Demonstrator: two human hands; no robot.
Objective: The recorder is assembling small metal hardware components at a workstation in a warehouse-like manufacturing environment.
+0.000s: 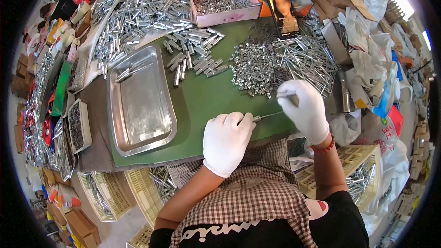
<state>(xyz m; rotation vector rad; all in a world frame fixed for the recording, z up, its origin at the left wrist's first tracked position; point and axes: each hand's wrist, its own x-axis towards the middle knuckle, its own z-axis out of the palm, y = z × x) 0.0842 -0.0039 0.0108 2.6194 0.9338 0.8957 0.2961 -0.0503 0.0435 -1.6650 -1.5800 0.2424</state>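
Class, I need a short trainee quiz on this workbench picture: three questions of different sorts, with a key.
1. True or false: the steel tray on the green mat is heaped full of parts.
2. Multiple choice: the thin metal rod is held by A) the left hand only, B) the right hand only, C) both gloved hands.
3. Fill in: the pink box stands beside a propped-up ____.

Key: 1 false, only a few pieces lie in it; 2 C; 3 phone.
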